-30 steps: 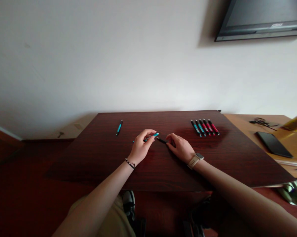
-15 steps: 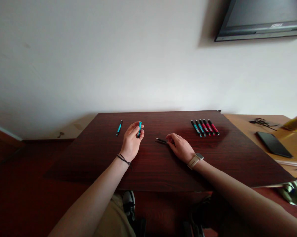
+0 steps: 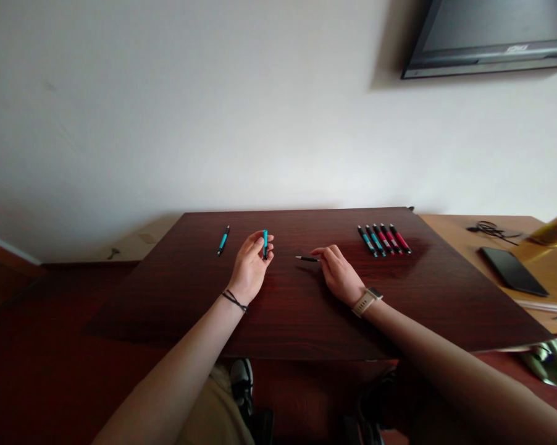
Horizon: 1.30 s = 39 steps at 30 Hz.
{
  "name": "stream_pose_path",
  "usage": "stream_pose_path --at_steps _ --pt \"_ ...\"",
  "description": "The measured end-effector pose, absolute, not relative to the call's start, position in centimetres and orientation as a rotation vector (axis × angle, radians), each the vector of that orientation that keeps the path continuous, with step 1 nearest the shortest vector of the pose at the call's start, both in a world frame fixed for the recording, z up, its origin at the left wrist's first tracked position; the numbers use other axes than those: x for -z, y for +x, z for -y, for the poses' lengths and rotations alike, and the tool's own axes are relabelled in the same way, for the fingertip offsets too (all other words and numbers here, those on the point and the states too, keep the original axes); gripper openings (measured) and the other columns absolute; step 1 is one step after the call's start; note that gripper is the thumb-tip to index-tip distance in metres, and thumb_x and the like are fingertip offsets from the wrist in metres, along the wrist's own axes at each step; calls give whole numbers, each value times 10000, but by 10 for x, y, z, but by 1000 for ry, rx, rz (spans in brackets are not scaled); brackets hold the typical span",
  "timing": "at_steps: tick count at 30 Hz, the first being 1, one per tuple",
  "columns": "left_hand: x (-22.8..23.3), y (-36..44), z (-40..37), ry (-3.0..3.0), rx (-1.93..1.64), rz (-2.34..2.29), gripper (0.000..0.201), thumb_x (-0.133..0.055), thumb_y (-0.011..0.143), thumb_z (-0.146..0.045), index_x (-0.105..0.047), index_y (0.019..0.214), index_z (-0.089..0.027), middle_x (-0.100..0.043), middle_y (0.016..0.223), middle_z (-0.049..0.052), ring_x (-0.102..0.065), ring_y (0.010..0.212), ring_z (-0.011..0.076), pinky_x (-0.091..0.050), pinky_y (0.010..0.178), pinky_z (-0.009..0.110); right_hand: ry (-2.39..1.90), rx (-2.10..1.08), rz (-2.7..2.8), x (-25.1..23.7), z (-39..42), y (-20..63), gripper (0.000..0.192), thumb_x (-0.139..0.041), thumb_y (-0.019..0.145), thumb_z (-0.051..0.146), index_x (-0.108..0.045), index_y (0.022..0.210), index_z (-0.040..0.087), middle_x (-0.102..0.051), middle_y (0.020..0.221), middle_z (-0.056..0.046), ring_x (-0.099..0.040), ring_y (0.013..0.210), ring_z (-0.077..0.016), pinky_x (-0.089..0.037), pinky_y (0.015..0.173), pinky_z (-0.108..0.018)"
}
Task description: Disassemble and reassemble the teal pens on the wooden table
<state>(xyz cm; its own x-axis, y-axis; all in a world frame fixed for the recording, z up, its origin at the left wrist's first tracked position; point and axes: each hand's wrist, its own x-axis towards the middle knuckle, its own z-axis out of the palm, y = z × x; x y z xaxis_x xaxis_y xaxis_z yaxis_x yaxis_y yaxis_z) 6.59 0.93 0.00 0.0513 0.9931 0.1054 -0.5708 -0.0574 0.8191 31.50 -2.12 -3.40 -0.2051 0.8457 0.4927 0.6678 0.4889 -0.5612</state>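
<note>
My left hand (image 3: 251,262) is closed around a turquoise pen barrel (image 3: 265,242), which stands nearly upright between thumb and fingers, dark at its lower end. To the right, my right hand (image 3: 338,272) pinches a black pen piece (image 3: 307,258) with a pale pointed tip directed left, low over the dark wooden table (image 3: 301,321). Its other end is hidden by the fingers. Left of my left hand lies a turquoise and black pen (image 3: 223,240). Beyond my right hand is a slanted row of several pens, turquoise ones (image 3: 367,241) on the left and red ones (image 3: 400,239) on the right.
A lighter wooden table (image 3: 449,238) adjoins on the right, bearing a black phone (image 3: 514,271), a coiled black cable (image 3: 490,229) and a yellow object (image 3: 554,231). The white wall (image 3: 260,123) rises behind the table, with a screen (image 3: 501,37) mounted at upper right.
My left hand and the turquoise barrel have shifted slightly right, and the barrel is more upright. The black piece in my right hand has moved a little right and lies more level.
</note>
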Motion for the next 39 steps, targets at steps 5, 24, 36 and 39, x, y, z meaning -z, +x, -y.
stream_pose_path --at_steps 5,24,36,39 --pt "0 66 -9 825 -1437 -610 262 -824 841 -289 -693 1066 -259 -732 1147 14 -676 1013 133 -526 915 299 -1280 -289 1946 37 20 315 308 -377 1046 160 -597 1254 217 -582 1151 -120 -648 995 -253 -548 951 -410" --pt "-4 69 -6 862 -1426 -552 366 -847 829 -227 -685 1154 -267 -726 1074 -7 -709 1012 126 -569 948 292 -1351 -281 2109 43 19 317 249 -461 1032 153 -658 1167 223 -594 1113 -84 -648 923 -205 -537 896 -341" --pt "-4 69 -5 831 -1425 -582 326 -850 820 -233 -679 1097 -241 -726 1024 -6 -707 931 113 -575 899 272 -1341 -258 2117 45 16 317 248 -437 1036 167 -617 1200 214 -634 1117 -105 -650 1008 -239 -532 938 -375" --pt "-4 70 -4 863 -1407 -591 361 -869 795 -232 -671 1098 -233 -714 1010 -5 -701 886 111 -575 860 271 -1318 -268 2096 46 15 318 272 -400 1043 166 -587 1235 214 -656 1122 -107 -655 1058 -248 -527 962 -388"
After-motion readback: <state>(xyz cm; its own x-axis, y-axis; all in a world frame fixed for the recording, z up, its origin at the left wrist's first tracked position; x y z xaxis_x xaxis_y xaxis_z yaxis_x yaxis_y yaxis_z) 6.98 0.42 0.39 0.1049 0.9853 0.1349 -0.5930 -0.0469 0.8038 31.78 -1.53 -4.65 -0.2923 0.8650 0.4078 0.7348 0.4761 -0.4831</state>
